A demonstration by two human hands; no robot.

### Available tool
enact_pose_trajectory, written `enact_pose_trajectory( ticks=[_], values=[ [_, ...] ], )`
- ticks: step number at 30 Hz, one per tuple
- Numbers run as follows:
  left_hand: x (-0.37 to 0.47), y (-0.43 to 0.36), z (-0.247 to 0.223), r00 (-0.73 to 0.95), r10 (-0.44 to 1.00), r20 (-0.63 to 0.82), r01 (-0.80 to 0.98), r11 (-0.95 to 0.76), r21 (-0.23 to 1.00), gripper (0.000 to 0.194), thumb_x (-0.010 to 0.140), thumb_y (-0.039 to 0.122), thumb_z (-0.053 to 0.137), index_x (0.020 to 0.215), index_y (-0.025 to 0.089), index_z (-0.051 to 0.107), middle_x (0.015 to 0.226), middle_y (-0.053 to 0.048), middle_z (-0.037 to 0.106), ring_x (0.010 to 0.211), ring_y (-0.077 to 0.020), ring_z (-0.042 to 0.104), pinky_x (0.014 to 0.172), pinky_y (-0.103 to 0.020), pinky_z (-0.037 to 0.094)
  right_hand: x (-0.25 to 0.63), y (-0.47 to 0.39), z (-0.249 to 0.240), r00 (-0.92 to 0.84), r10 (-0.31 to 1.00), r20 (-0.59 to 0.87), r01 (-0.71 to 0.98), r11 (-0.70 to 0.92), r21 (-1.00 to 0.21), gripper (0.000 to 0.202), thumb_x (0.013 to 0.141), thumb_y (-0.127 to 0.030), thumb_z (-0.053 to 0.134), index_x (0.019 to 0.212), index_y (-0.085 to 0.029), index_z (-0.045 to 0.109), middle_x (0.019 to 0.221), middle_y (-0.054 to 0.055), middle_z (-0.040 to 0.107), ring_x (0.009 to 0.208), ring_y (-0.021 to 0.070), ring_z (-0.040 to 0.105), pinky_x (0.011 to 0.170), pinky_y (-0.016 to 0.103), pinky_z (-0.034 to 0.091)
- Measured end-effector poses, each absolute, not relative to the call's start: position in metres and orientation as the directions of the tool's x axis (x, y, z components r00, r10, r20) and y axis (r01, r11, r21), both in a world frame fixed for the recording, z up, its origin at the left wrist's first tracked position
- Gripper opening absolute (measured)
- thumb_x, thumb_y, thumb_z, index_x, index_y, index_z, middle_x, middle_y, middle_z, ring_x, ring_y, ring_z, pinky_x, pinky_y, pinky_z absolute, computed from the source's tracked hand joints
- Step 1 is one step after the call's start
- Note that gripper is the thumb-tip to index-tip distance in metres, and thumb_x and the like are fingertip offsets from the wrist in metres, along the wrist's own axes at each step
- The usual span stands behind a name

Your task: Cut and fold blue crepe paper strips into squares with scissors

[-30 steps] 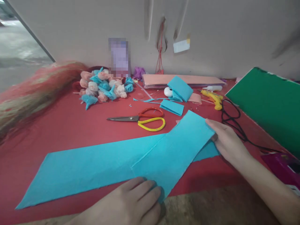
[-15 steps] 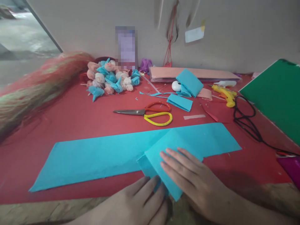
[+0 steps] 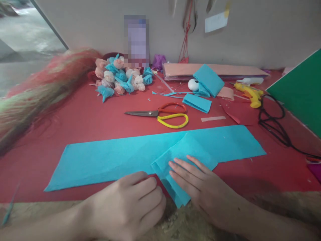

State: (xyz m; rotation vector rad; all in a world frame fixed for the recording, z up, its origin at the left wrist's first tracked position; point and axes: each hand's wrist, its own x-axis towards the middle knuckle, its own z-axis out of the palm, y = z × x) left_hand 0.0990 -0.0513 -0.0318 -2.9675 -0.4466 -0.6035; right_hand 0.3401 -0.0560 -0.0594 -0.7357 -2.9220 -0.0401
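A folded blue crepe paper piece (image 3: 200,150) lies slantwise across a long blue crepe paper strip (image 3: 100,160), its near corner hanging past the table edge. My right hand (image 3: 203,184) rests flat on this folded piece, fingers extended and slightly spread. Just left of its near corner, my left hand (image 3: 140,204) is closed with the fingers curled under. Its fingertips are hidden, so I cannot see what, if anything, is in them. Beyond the strip lie scissors (image 3: 152,113) with one red and one yellow handle, blades pointing left.
Blue, pink and white paper flowers (image 3: 120,77) are heaped at the back left. Folded blue pieces (image 3: 198,102) and a yellow glue gun (image 3: 250,93) with a black cord lie at the back right. A green board (image 3: 301,87) leans at the right; stringy fibre (image 3: 47,83) lies left.
My left hand has drawn back leftward from the folded paper's edge and curled closed. My right hand stays flat on the paper. The whole view has shifted slightly.
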Motion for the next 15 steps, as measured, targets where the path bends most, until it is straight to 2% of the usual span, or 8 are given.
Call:
enact_pose_trajectory(
  ticks=[5,15],
  values=[
    [0.104,-0.051,-0.033,0.880,0.242,0.409,0.299,-0.951,-0.081,0.031,0.093,0.011,0.034,0.082,0.012,0.062,0.062,-0.001,0.058,0.053,-0.0153,0.051,0.045,-0.030,0.035,0.339,-0.055,-0.058,-0.888,0.451,0.086,0.449,0.892,-0.044,0.051,0.085,-0.013,0.036,0.135,-0.008,0.042,0.146,0.011,0.039,0.135,0.0240,0.030,0.107,0.048,0.032],
    [0.098,-0.047,-0.042,0.866,0.245,0.437,0.326,-0.938,-0.120,0.027,0.092,0.010,0.034,0.087,0.011,0.061,0.063,-0.002,0.061,0.052,-0.0139,0.054,0.047,-0.028,0.036,0.340,-0.055,-0.053,-0.891,0.451,0.044,0.441,0.885,-0.150,0.051,0.092,-0.030,0.038,0.139,-0.010,0.037,0.151,0.011,0.029,0.139,0.0228,0.024,0.111,0.047,0.025]
  ],
)
